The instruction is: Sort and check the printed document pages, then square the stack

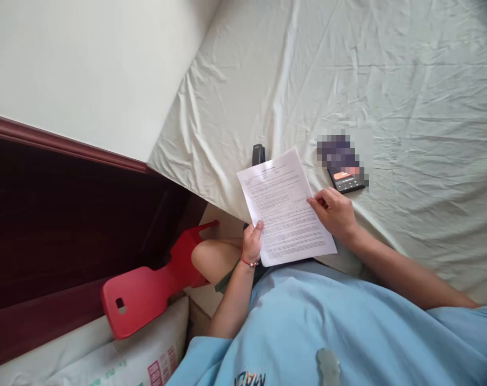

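Printed paper sheets (287,214), covered in lines of small text, are held up over my lap and the near edge of the bed. My left hand (252,242) grips their lower left edge, thumb on top and fingers behind. At the right edge, my right hand (334,212) pinches the paper between thumb and curled fingers. Just beyond the top edge of the paper lies a black stapler (258,154), partly hidden by it. A phone (345,179) with a lit, partly blurred screen rests on the sheet beyond my right hand.
A wrinkled pale bedsheet (420,123) spreads ahead and to the right. At the left are a white wall (74,69) and a dark wooden panel (58,230). A red plastic chair (139,297) stands beside my leg, above a printed white sack (147,343).
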`<control>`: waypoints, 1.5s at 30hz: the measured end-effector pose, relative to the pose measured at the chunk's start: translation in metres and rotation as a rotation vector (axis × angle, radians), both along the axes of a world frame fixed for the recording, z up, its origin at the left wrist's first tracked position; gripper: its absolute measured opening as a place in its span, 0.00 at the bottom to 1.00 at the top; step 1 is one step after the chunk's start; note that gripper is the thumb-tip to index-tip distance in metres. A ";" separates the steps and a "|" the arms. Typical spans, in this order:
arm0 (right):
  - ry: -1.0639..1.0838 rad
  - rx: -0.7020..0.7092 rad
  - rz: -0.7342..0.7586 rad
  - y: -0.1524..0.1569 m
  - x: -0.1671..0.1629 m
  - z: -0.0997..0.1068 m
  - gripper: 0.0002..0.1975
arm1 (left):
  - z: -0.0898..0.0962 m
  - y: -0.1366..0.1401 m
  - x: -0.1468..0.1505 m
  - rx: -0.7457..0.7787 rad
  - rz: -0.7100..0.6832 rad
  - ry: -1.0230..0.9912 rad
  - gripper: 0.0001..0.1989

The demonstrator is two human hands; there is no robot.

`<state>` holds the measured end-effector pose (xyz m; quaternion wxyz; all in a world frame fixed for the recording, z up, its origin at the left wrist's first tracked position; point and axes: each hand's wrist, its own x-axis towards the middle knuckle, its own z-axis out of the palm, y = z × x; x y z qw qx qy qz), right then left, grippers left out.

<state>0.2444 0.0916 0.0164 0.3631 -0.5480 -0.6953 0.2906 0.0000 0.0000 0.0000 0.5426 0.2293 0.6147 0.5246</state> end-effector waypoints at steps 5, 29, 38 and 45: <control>-0.053 0.031 -0.009 0.000 -0.001 -0.001 0.11 | 0.001 0.001 0.000 -0.010 -0.010 0.022 0.27; -0.090 0.000 -0.012 -0.002 0.000 0.006 0.12 | -0.004 0.001 -0.001 0.003 -0.006 0.067 0.27; -0.047 0.171 0.004 -0.005 0.000 0.012 0.08 | 0.001 0.001 0.000 -0.005 0.004 0.077 0.29; 0.273 0.120 0.435 -0.015 -0.003 0.031 0.04 | 0.005 0.006 -0.002 -0.027 0.012 0.134 0.23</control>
